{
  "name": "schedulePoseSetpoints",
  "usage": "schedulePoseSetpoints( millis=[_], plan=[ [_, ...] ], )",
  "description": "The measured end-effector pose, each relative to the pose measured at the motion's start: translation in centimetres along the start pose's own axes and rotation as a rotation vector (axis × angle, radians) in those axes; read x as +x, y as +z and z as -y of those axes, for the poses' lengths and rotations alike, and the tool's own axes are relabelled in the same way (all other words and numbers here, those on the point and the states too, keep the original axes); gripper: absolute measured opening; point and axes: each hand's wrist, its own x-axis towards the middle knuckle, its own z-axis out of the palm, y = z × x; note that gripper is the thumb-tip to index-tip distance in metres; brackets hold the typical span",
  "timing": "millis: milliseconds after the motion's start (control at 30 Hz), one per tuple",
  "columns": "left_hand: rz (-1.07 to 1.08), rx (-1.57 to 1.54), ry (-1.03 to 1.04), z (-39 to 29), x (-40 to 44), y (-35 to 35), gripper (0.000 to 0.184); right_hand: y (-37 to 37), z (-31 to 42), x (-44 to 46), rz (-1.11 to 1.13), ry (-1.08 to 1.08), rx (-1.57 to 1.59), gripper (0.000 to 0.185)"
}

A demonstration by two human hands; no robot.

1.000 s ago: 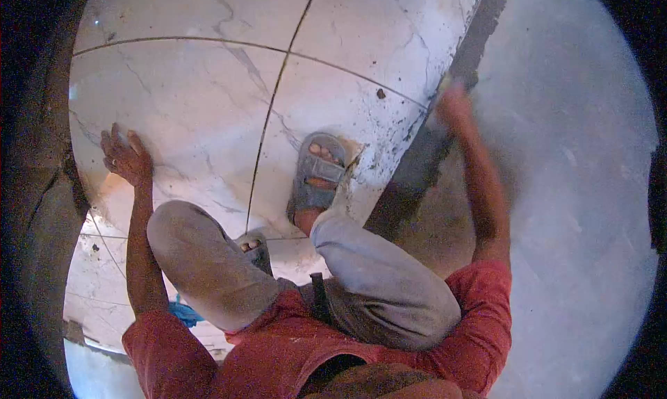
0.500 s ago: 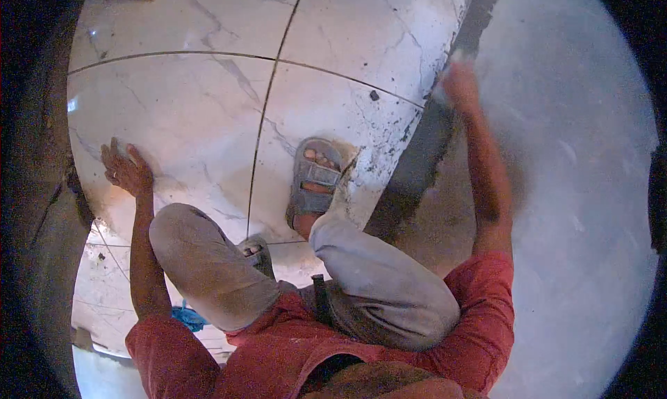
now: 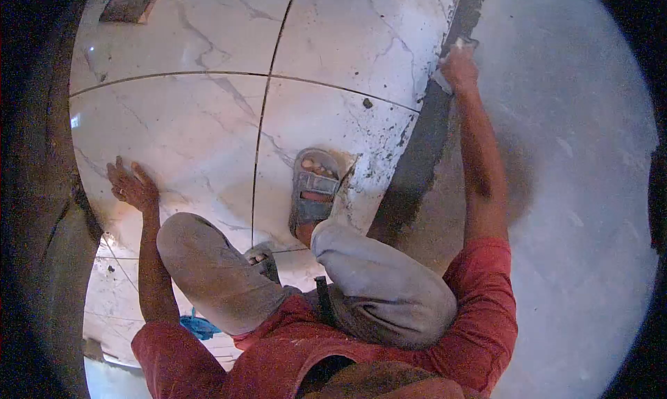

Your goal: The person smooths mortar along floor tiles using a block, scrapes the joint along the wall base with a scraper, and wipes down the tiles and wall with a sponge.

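My left hand [image 3: 133, 185] rests on the pale marbled floor tiles [image 3: 174, 131] at the left, its fingers spread and holding nothing. At the upper right, my right hand [image 3: 460, 69] is closed round a small whitish tool [image 3: 442, 80], whose exact shape is partly hidden by the fingers. That tool lies against the dark, wet-looking strip [image 3: 427, 131] running between the tile edge and the grey surface on the right. Dark specks and smears mark the tiles beside this strip.
My sandalled foot [image 3: 316, 190] stands on the tiles near the strip, the other one [image 3: 262, 261] lower down. A dark square opening or patch [image 3: 130, 4] shows at the top left. A blue crumpled item [image 3: 199, 326] lies by my left knee. The grey surface [image 3: 577, 211] fills the right.
My right hand has moved up along the dark strip with the tool. The view has shifted, bringing the dark patch at the top left into sight. My left hand stays on the tiles.
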Motion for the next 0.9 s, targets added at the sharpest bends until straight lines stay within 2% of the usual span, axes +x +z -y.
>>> schedulePoseSetpoints(
  millis=[33, 67, 133, 200, 233, 300, 333, 433, 500, 567, 600, 633, 667, 700, 767, 800, 833, 900],
  plan=[
    [-0.010, 0.003, 0.006, 0.1, 0.1, 0.1, 0.051, 0.1, -0.2, 0.4, -0.116, 0.030, 0.012, 0.030],
    [-0.010, 0.002, 0.014, 0.1, 0.3, 0.1, 0.051, 4.6, -1.6, 0.5, 0.133, -0.092, -0.113, 0.029],
    [0.020, 0.026, -0.014, 0.2, 0.3, 0.0, 0.051, 9.9, 0.0, -3.9, 0.280, 0.021, 0.012, 0.030],
    [-0.016, 0.022, -0.030, 0.1, 0.5, 0.4, 0.051, 10.9, 3.9, -8.3, 0.712, -0.090, -0.105, 0.040],
    [-0.014, 0.026, -0.009, 0.3, 0.3, 0.2, 0.050, 9.4, 4.1, -8.5, 0.718, -0.092, -0.111, 0.040],
    [-0.021, 0.017, -0.004, 0.4, 0.3, 0.3, 0.050, 5.6, 4.6, -6.8, 0.648, -0.068, 0.018, 0.036],
    [-0.023, 0.011, 0.011, 0.5, 0.3, 0.2, 0.050, 7.2, 1.2, -3.2, 0.573, -0.088, -0.062, 0.039],
    [0.017, -0.025, -0.024, -0.4, 0.3, -0.6, 0.051, -1.7, 0.6, 2.0, 0.038, 0.108, 0.080, 0.047],
    [0.007, -0.002, -0.012, 0.0, 0.3, 0.1, 0.051, -1.9, -0.2, 1.8, 0.136, 0.221, 0.083, 0.044],
    [0.005, 0.023, -0.015, 0.6, 0.3, 0.1, 0.051, 2.4, 0.3, -1.9, 0.219, 0.097, -0.028, 0.042],
    [0.002, 0.021, -0.008, 0.4, 0.2, -0.1, 0.051, 6.6, -0.4, -4.2, 0.399, 0.100, -0.058, 0.042],
    [-0.010, 0.020, -0.006, 0.2, 0.2, 0.0, 0.051, 7.7, 1.9, -6.9, 0.618, -0.111, -0.065, 0.043],
    [-0.021, 0.019, -0.020, 0.2, 0.2, 0.2, 0.051, 8.0, 2.1, -6.6, 0.605, -0.118, -0.074, 0.043],
    [-0.020, 0.034, -0.007, 0.5, 0.1, 0.3, 0.051, 8.6, 2.4, -6.7, 0.853, -0.224, -0.153, 0.042],
    [-0.018, 0.060, 0.004, 0.9, 0.2, 0.3, 0.052, 9.3, -0.1, -4.7, 0.561, -0.292, -0.058, 0.040],
    [-0.016, 0.030, 0.011, 0.8, 0.2, 0.2, 0.052, 9.3, -3.1, -3.3, 0.040, -0.223, 0.116, 0.039],
    [-0.015, -0.007, 0.020, 0.5, 0.0, 0.2, 0.051, 0.8, 0.7, -0.3, 0.190, -0.009, -0.117, 0.035],
    [-0.003, 0.012, 0.005, 0.3, 0.0, 0.3, 0.050, -4.6, 0.8, 0.6, -0.072, 0.087, 0.018, 0.031]
  ],
)
